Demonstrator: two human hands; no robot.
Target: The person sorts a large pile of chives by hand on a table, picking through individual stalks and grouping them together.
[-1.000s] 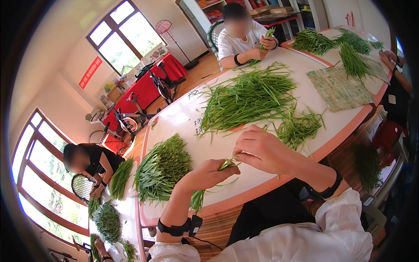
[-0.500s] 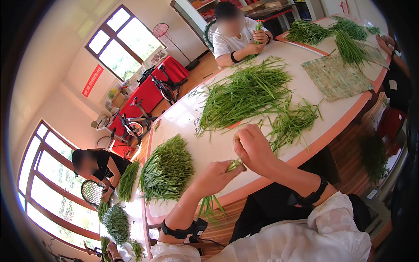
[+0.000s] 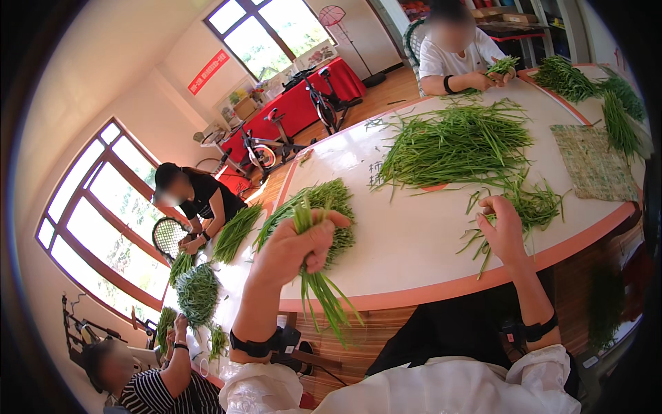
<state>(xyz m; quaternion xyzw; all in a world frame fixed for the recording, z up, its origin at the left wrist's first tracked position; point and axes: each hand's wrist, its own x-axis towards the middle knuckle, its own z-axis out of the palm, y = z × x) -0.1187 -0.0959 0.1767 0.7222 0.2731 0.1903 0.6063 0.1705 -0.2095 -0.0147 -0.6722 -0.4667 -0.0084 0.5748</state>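
"Holding something, is the left hand [image 3: 293,245]?"

"Yes, it is clamped round a bunch [image 3: 324,297] of green stalks. Some poke up above the fist; the rest hang below it, across the near edge of the table [image 3: 407,241]."

"And the right hand [image 3: 503,231]?"

"Thumb and fingers apart, just beside the loose heap [image 3: 541,207]. I cannot tell whether it touches any stalks."

"What lies behind the left hand?"

"A dense pile [image 3: 334,196], partly hidden by the fist. The big heap [image 3: 455,148] spreads farther back, and a mat [image 3: 593,165] lies to the right."

"Who sits opposite?"

"A person in white [image 3: 448,65], with green stalks in hand too."
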